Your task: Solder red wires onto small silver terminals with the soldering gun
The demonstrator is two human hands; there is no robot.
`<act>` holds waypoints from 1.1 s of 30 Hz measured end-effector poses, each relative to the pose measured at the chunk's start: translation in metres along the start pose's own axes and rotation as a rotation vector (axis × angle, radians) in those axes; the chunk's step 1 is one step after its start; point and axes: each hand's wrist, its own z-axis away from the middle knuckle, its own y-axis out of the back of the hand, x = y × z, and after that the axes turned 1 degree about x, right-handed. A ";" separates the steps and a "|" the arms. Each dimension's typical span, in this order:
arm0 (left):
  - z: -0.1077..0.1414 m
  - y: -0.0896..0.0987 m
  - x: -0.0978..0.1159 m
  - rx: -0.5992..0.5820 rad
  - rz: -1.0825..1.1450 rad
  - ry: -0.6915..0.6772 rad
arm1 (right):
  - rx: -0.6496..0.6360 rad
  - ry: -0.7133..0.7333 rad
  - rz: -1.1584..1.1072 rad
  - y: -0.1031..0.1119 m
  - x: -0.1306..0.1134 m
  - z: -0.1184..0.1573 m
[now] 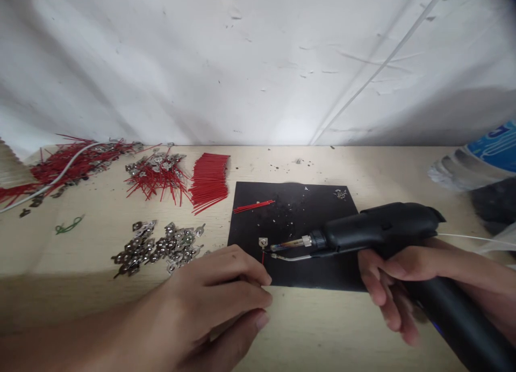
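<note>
My right hand (397,286) is wrapped round the grip of a black soldering gun (379,227), which points left over a black mat (322,205). Its hot tip and the thin feed tube under it reach a small metal contact plate (263,242) lying on the mat. From that plate a short red wire (263,258) runs toward me to the closed fingers of my left hand (226,297). The fingers hide the wire's near end. Several more red wires (253,206) lie together at the mat's upper left.
Loose metal contact plates (177,245) lie left of the mat. Behind them are a neat row of red wires (210,179), a pile of wired plates (157,173) and a bigger pile (76,162). A green wire (69,225) lies left; a plastic bottle (479,157) is at right.
</note>
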 end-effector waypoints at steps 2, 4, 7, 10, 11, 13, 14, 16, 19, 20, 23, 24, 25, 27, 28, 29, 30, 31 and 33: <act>0.000 0.000 -0.001 -0.005 0.001 0.000 | 0.013 0.005 -0.009 -0.001 0.000 0.000; 0.000 -0.001 -0.001 -0.003 0.001 -0.005 | 0.028 0.014 -0.020 -0.002 0.001 0.000; 0.000 -0.001 -0.003 0.003 0.002 -0.002 | 0.038 0.018 -0.027 0.000 0.002 -0.001; -0.002 0.000 -0.003 -0.008 0.002 -0.002 | 0.008 0.010 -0.014 0.004 0.003 -0.002; -0.002 0.000 -0.002 -0.010 -0.001 -0.001 | -0.004 0.006 -0.011 0.006 0.003 -0.002; -0.003 0.001 0.000 -0.008 -0.019 0.002 | -0.022 -0.002 -0.022 0.008 0.003 -0.002; -0.002 0.002 0.001 -0.011 -0.022 0.003 | -0.028 -0.003 -0.033 0.008 0.003 -0.003; -0.001 0.003 0.003 -0.025 -0.014 -0.008 | -0.038 -0.007 -0.058 0.009 0.003 -0.003; 0.001 0.002 0.003 -0.027 -0.015 -0.008 | -0.030 -0.009 -0.085 0.008 0.003 -0.003; 0.001 0.002 0.002 -0.021 -0.023 -0.002 | -0.026 -0.011 -0.083 0.007 0.003 -0.003; 0.000 0.000 0.000 -0.007 -0.029 -0.011 | -0.010 -0.001 -0.076 0.006 0.003 -0.002; 0.000 0.000 0.000 -0.008 -0.027 -0.014 | -0.008 0.007 -0.075 0.006 0.003 -0.002; -0.001 0.000 -0.001 -0.006 -0.021 -0.018 | -0.006 0.010 -0.076 0.005 0.003 -0.002; -0.002 0.000 -0.001 -0.006 -0.012 -0.028 | -0.004 0.006 -0.076 0.004 0.003 -0.002; -0.002 0.001 -0.001 -0.001 -0.015 -0.026 | -0.004 0.002 -0.079 0.004 0.002 -0.002; -0.002 0.001 -0.001 0.005 -0.017 -0.033 | -0.006 -0.003 -0.085 0.004 0.002 -0.002; -0.002 0.001 -0.001 0.004 -0.022 -0.031 | -0.010 0.000 -0.091 0.003 0.001 -0.002; -0.002 0.001 -0.001 0.002 -0.026 -0.032 | -0.014 0.007 -0.090 0.002 0.001 -0.001; -0.002 0.001 -0.001 0.016 -0.014 -0.046 | -0.009 0.017 -0.079 0.001 -0.001 -0.001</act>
